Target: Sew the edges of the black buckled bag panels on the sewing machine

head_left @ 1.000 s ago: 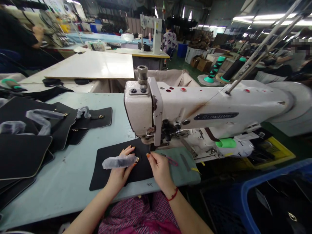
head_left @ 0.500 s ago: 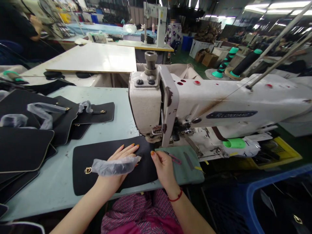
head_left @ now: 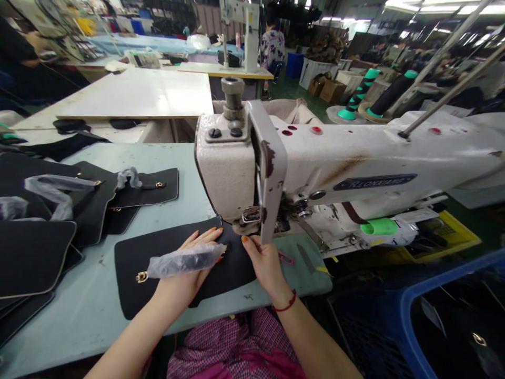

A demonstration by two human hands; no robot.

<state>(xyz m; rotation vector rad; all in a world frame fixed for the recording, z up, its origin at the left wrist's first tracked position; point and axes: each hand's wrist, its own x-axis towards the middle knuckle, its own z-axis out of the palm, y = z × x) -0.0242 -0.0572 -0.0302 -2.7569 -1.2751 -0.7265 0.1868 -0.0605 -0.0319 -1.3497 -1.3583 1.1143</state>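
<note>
panel (head_left: 229, 273) at the sewing machine (head_left: 307, 152), its edge pinched by the right hand (head_left: 269, 266), lies under the flattened, outstretched left hand (head_left: 183, 284).

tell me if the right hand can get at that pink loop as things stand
Probably yes: the pink loop lies right beside the right hand, with nothing visible between them, though the hand is at the black panel's edge and would likely have to leave it.
</note>
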